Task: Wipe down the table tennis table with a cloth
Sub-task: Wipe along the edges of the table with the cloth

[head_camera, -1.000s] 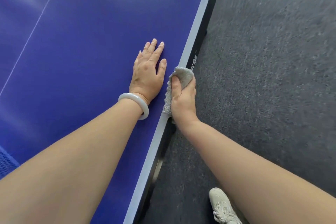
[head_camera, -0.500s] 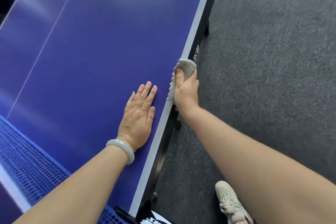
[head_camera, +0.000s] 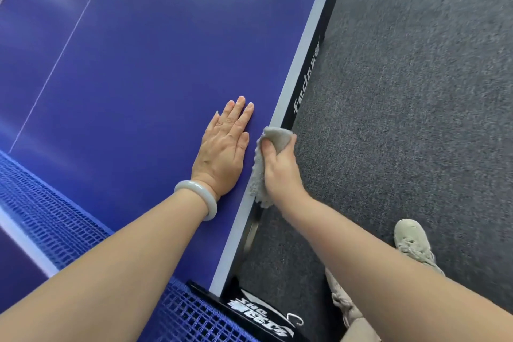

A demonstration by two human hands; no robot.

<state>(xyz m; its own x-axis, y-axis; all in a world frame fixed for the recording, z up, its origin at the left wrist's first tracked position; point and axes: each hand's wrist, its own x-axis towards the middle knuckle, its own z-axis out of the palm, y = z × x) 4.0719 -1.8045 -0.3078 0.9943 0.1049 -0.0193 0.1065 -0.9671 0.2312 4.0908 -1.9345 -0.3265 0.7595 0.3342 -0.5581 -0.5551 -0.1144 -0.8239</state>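
Observation:
The blue table tennis table (head_camera: 144, 69) fills the left of the head view, its white side stripe and black side edge running up the middle. My left hand (head_camera: 224, 151) lies flat on the blue top, fingers straight, a pale bangle on the wrist. Just to its right, my right hand (head_camera: 280, 166) grips a grey fluffy cloth (head_camera: 274, 139) wrapped over the table's side edge, thumb on top and fingers down the side. Part of the cloth hangs below my palm.
The blue net (head_camera: 47, 211) crosses the lower left, held by a black net post clamp (head_camera: 261, 316) at the table's edge. Dark grey carpet (head_camera: 416, 91) covers the floor to the right. My beige shoes (head_camera: 413, 241) stand on it beside the table.
My right hand has slid the cloth back along the side edge toward the net. My left hand stays flat on the top, now level with the cloth. The view has shifted.

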